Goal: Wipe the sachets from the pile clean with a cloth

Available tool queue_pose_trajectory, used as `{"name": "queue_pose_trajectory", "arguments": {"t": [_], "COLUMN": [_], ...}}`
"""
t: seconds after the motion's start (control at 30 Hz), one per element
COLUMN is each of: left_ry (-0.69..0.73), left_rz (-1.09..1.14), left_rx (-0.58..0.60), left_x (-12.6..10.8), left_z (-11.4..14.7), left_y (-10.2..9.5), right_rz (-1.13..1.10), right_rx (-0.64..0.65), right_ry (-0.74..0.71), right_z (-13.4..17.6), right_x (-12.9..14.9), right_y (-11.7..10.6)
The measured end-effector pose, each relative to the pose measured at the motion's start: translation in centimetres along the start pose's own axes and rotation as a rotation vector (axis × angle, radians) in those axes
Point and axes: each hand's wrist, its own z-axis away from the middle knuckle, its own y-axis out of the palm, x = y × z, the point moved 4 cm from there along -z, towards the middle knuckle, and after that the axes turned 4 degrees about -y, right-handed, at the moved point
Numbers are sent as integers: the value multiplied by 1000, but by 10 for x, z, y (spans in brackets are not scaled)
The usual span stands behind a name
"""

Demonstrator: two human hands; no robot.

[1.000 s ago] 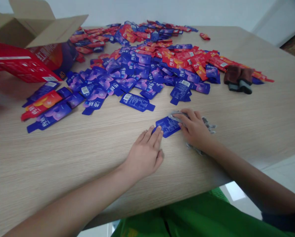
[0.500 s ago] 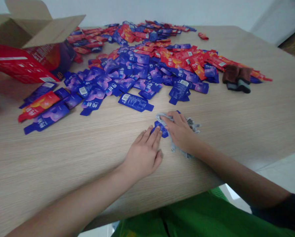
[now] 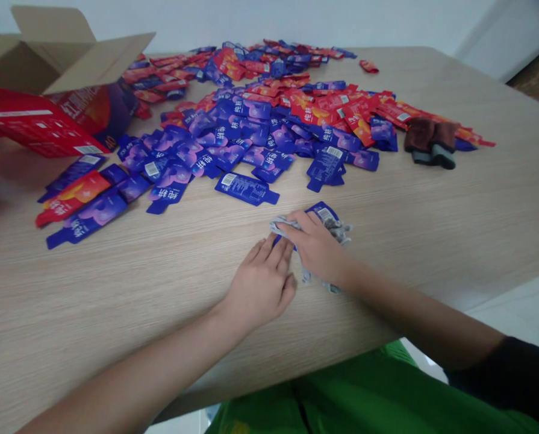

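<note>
A blue pouch (image 3: 322, 210) with a barcode lies flat on the table, partly covered by my hands and a cloth. My left hand (image 3: 265, 276) rests on the narrow end of this pouch with its fingers stretched out, holding nothing. In my right hand (image 3: 317, 244) is a crumpled grey cloth (image 3: 305, 270), pressed down on the pouch close to my left fingertips. The cloth's loose edges hang out around the right hand.
Blue pouches (image 3: 246, 188) and red pouches (image 3: 309, 108) are heaped across the table (image 3: 115, 307). At the left stands an open cardboard box (image 3: 102, 60) with a red printed side. A brown and grey bundle (image 3: 432, 141) sits at the right end of the heap.
My right hand has slid the cloth leftward over the pouch, towards my left fingertips. More of the pouch's barcode end now shows. My left hand has stayed in place.
</note>
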Motion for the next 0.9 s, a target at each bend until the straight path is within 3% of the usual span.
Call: {"name": "queue_pose_trajectory", "arguments": {"t": [0.17, 0.3, 0.43, 0.6, 0.7, 0.9], "left_ry": [14, 14, 16, 20, 22, 18], "left_rz": [14, 11, -1, -9, -1, 9], "left_rx": [10, 5, -1, -2, 9, -10], "left_x": [1, 2, 1, 2, 2, 2], "left_z": [0, 0, 0, 0, -1, 1], "left_y": [-1, -1, 0, 0, -2, -2], "right_rz": [168, 120, 27, 57, 161, 175], "right_rx": [-77, -162, -247, -54, -25, -65], "right_ry": [107, 185, 186, 21, 67, 157], "right_z": [17, 24, 7, -10, -5, -1], "right_x": [-40, -70, -52, -15, -28, -60], "right_y": [-8, -29, -32, 0, 3, -18]}}
